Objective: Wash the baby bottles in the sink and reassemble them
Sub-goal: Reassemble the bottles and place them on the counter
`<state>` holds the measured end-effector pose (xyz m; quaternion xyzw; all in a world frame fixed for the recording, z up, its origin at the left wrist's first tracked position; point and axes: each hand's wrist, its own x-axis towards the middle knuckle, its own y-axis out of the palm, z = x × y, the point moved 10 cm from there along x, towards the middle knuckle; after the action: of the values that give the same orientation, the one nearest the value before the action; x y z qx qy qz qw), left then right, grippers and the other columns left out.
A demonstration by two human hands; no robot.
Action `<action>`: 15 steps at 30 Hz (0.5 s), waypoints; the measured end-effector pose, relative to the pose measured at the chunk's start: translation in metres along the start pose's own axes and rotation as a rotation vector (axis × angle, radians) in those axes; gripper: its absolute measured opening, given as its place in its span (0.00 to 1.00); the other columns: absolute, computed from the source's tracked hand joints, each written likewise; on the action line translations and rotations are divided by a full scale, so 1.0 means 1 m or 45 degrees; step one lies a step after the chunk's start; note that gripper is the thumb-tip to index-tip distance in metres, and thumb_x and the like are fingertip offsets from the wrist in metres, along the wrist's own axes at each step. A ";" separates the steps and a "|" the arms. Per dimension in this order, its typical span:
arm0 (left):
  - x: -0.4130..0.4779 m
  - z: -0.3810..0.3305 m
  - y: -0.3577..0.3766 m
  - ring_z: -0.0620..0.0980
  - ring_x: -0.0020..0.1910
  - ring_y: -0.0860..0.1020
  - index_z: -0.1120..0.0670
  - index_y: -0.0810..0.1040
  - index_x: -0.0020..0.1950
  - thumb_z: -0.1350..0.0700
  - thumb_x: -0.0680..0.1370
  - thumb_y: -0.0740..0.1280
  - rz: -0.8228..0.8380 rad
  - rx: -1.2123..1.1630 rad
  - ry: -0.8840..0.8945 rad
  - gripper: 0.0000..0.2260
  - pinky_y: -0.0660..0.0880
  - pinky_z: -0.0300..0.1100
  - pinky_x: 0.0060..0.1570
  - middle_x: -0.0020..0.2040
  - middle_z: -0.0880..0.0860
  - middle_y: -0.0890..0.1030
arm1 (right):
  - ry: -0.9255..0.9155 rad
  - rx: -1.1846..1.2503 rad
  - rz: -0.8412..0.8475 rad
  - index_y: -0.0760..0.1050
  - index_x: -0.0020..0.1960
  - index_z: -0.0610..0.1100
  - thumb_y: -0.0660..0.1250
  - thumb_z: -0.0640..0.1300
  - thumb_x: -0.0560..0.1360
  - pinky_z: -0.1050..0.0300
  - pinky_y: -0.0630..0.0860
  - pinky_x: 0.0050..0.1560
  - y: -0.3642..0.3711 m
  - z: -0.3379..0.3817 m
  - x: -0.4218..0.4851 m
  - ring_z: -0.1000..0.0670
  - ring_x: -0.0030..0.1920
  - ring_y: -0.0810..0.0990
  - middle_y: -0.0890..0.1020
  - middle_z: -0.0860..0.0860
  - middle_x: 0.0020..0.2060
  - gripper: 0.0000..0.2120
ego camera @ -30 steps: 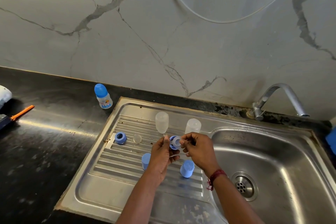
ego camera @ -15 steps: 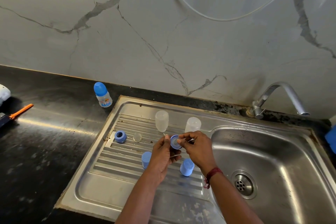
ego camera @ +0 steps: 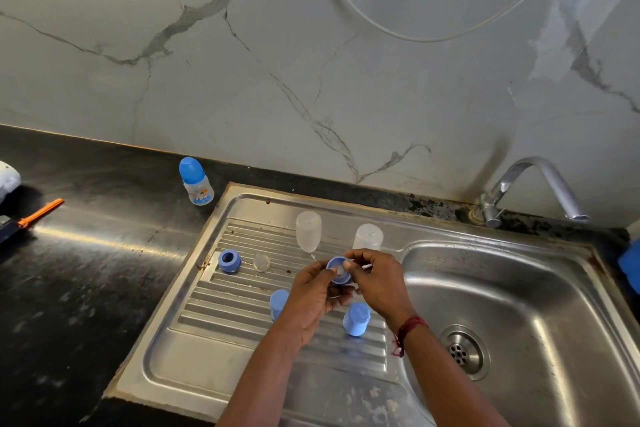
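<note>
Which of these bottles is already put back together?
The bottle on the black counter, left of the sink: it wears its blue cap. The two clear bottles on the drainboard stand bare.

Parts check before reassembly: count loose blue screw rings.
2. One ring lies on the drainboard's left; the other ring is held by left hand and right hand. Another could hide behind them.
</note>
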<state>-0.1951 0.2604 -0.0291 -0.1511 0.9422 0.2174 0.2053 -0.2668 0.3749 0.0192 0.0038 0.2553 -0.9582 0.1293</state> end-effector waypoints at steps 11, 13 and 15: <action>0.005 -0.006 -0.004 0.57 0.35 0.83 0.55 0.77 0.56 0.61 0.83 0.57 -0.136 0.520 0.179 0.09 0.82 0.59 0.44 0.37 0.58 0.84 | -0.055 -0.193 0.125 0.81 0.49 0.43 0.67 0.36 0.76 0.52 0.81 0.48 0.010 0.008 0.002 0.49 0.43 0.82 0.81 0.52 0.43 0.06; 0.005 -0.007 -0.005 0.57 0.35 0.84 0.54 0.77 0.55 0.61 0.83 0.58 -0.158 0.541 0.204 0.09 0.83 0.58 0.42 0.38 0.58 0.84 | -0.058 -0.206 0.162 0.81 0.51 0.43 0.66 0.36 0.77 0.56 0.80 0.47 0.013 0.008 0.001 0.49 0.43 0.82 0.82 0.51 0.45 0.07; 0.004 -0.009 -0.006 0.56 0.34 0.84 0.53 0.77 0.55 0.60 0.83 0.59 -0.178 0.577 0.231 0.08 0.83 0.56 0.41 0.39 0.58 0.84 | -0.069 -0.228 0.206 0.82 0.54 0.43 0.64 0.34 0.77 0.56 0.80 0.50 0.017 0.010 0.001 0.50 0.44 0.82 0.83 0.50 0.46 0.10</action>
<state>-0.1990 0.2501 -0.0252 -0.1848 0.9687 -0.0286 0.1631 -0.2626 0.3556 0.0189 -0.0131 0.3353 -0.9176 0.2130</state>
